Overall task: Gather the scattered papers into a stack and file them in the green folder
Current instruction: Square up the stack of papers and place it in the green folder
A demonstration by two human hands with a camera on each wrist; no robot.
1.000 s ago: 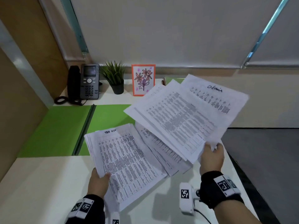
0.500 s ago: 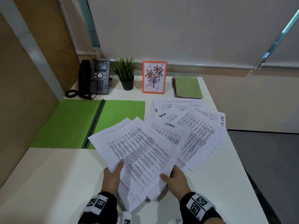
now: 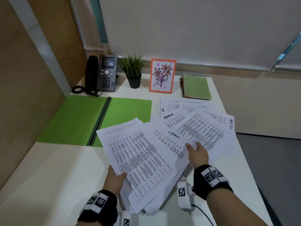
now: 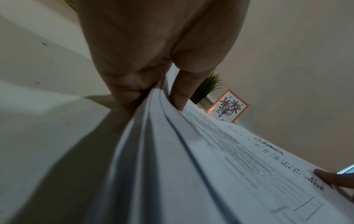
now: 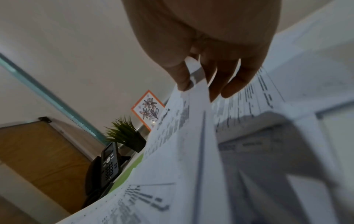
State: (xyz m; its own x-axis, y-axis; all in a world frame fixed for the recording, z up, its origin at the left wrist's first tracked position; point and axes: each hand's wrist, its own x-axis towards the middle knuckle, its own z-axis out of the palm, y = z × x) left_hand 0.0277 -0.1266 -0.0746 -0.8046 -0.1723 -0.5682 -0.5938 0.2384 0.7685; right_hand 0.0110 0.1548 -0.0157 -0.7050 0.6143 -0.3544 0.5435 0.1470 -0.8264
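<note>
A fanned bundle of printed papers (image 3: 140, 160) lies in front of me. My left hand (image 3: 114, 177) grips its lower left corner, thumb on top and fingers underneath; the left wrist view shows the sheet edges (image 4: 172, 136) pinched the same way. My right hand (image 3: 196, 154) pinches the edge of one sheet, the thumb on its upper side; the right wrist view shows that sheet (image 5: 195, 84) between thumb and fingers. More loose sheets (image 3: 192, 110) lie spread on the desk to the right. The green folder (image 3: 76, 118) lies open and flat at the left.
Along the back of the white desk (image 3: 48, 185) stand a black desk phone (image 3: 104, 74), a small potted plant (image 3: 133, 70), an orange-framed flower drawing (image 3: 162, 75) and a green spiral notebook (image 3: 197, 87). A wooden partition (image 3: 24, 79) bounds the left. The desk's right edge drops to grey floor (image 3: 273, 168).
The sheets that my right hand held up high a second ago have come down onto the bundle in my left hand. My right hand has since moved up and right over the fanned papers.
</note>
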